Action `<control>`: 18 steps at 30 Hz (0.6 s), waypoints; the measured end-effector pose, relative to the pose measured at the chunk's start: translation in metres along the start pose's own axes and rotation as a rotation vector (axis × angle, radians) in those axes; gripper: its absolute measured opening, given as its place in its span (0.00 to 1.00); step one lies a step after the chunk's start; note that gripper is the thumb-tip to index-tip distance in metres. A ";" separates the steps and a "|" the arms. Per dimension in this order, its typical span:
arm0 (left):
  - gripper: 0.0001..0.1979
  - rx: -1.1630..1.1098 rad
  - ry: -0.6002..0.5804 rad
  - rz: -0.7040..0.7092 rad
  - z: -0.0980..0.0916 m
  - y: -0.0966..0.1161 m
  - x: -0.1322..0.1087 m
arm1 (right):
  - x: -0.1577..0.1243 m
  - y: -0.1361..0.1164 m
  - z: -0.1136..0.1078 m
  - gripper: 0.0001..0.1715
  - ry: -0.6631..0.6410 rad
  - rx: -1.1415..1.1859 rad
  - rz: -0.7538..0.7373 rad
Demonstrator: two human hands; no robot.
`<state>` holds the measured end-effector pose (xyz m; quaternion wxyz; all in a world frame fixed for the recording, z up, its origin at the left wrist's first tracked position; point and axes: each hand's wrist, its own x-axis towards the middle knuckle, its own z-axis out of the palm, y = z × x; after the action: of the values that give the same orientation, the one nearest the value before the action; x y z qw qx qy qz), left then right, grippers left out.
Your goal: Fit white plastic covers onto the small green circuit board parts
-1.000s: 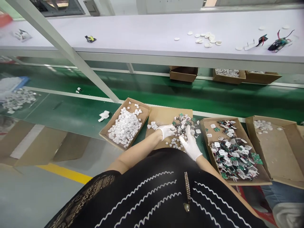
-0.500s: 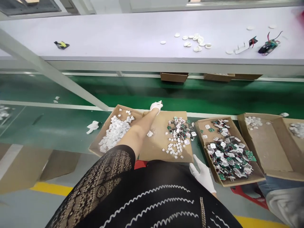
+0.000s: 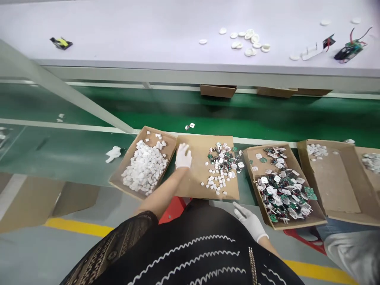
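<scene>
My left hand (image 3: 183,156), in a white glove, rests with spread fingers on the left part of the middle cardboard tray (image 3: 196,186) and holds nothing. A small assembled part (image 3: 189,126) lies on the green belt just beyond that tray. A loose heap of small circuit boards and white caps (image 3: 222,163) sits on the tray's right half. My gloved right hand (image 3: 248,221) hangs open near my waist, below the tray's front right corner. To the left stands a tray of white plastic pieces (image 3: 145,167).
A tray full of circuit boards with white caps (image 3: 282,186) lies to the right, then a nearly bare tray (image 3: 335,182). The green conveyor belt (image 3: 178,114) runs behind. A white shelf (image 3: 148,35) above carries white discs (image 3: 249,39) and wired boards (image 3: 348,49). A person's grey sleeve (image 3: 353,253) shows at lower right.
My left hand reached past the tray to the belt, left a small part there, and has come back onto the tray. My right hand dropped from the heap to my waist.
</scene>
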<state>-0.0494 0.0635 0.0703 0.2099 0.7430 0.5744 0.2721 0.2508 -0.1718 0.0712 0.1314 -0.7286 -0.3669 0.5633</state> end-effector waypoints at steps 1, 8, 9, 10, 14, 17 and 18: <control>0.22 0.027 0.008 -0.025 0.003 0.001 -0.011 | 0.007 0.003 0.002 0.33 -0.032 -0.026 -0.002; 0.24 0.243 -0.094 -0.021 0.047 0.023 -0.094 | 0.029 0.063 0.031 0.12 -0.195 -0.124 0.023; 0.25 0.272 -0.149 -0.003 0.054 0.023 -0.099 | 0.029 0.076 0.035 0.11 -0.202 -0.126 0.031; 0.27 0.291 -0.201 0.006 0.060 0.022 -0.102 | 0.029 0.089 0.038 0.11 -0.205 -0.125 0.041; 0.29 0.325 -0.275 -0.024 0.078 0.012 -0.106 | 0.023 0.146 0.043 0.15 -0.171 -0.075 0.086; 0.28 0.355 -0.272 -0.034 0.084 0.007 -0.109 | 0.011 0.189 0.046 0.23 -0.131 0.012 0.099; 0.28 0.364 -0.273 -0.035 0.085 0.006 -0.109 | 0.006 0.201 0.048 0.27 -0.120 0.045 0.098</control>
<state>-0.0113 -0.0437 -0.0092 0.1528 0.7885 0.5930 0.0573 0.2850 -0.3188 -0.0707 0.0979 -0.7074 -0.3253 0.6198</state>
